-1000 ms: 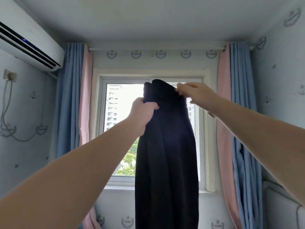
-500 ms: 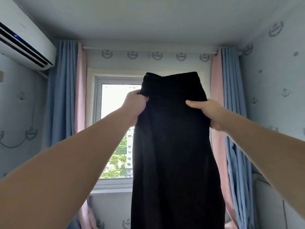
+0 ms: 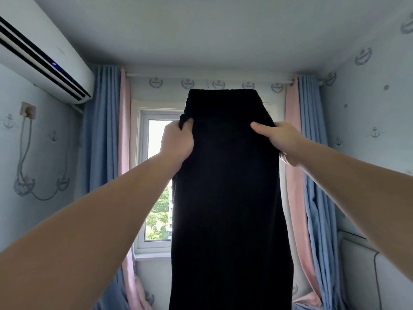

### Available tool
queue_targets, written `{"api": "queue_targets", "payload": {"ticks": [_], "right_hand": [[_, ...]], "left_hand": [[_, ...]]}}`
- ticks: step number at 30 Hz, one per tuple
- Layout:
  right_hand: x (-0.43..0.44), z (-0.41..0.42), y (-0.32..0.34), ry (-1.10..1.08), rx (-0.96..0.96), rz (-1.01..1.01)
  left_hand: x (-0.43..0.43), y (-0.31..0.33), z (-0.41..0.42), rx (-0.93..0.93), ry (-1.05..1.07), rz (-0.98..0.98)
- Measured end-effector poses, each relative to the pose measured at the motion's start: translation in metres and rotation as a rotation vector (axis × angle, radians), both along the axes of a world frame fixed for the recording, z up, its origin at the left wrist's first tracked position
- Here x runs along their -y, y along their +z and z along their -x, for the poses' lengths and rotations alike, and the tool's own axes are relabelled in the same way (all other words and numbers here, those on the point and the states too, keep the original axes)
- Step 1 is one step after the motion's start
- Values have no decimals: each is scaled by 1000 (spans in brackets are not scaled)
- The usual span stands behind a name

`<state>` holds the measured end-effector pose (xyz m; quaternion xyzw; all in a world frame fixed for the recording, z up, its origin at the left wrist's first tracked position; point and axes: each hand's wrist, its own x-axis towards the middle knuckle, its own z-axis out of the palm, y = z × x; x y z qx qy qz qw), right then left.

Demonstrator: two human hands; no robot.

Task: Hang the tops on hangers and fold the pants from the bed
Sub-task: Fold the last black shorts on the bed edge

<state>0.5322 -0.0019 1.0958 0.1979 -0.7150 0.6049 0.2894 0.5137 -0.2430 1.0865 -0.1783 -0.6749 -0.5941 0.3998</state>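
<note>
A pair of black pants [image 3: 228, 186] hangs straight down in front of me, held up high against the window, waistband at the top. My left hand [image 3: 177, 139] grips the left edge a little below the waistband, fingers curled round the cloth. My right hand [image 3: 276, 136] pinches the right edge at the same height, thumb on the front. The lower end of the pants runs out of the frame. The bed and any hangers are out of view.
The window [image 3: 156, 175] is behind the pants, with blue and pink curtains [image 3: 105, 142] on both sides. An air conditioner [image 3: 42, 57] is mounted high on the left wall. A white padded headboard [image 3: 366, 271] stands at the lower right.
The pants have spread wider at the top. My right hand slid from the top of the waistband out to the right edge. Both hands now hold the two sides level.
</note>
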Motion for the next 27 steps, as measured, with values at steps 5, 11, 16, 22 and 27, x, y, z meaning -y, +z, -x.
{"api": "queue_targets", "payload": {"ticks": [5,11,16,22,27], "right_hand": [[17,-90,0,80,-28,12],[25,-187,-18,122,-17,43],[30,-249,-23,192,2,76],[38,-287,-26,213,-4,67],[52,-279,-51,210,35,42]], "left_hand": [[19,3,-92,-33,16,31],[30,-13,-199,-59,61,89],[44,-21,-262,-54,49,96],[55,-32,-303,-21,15,95],[66,-65,-301,44,24,47]]}}
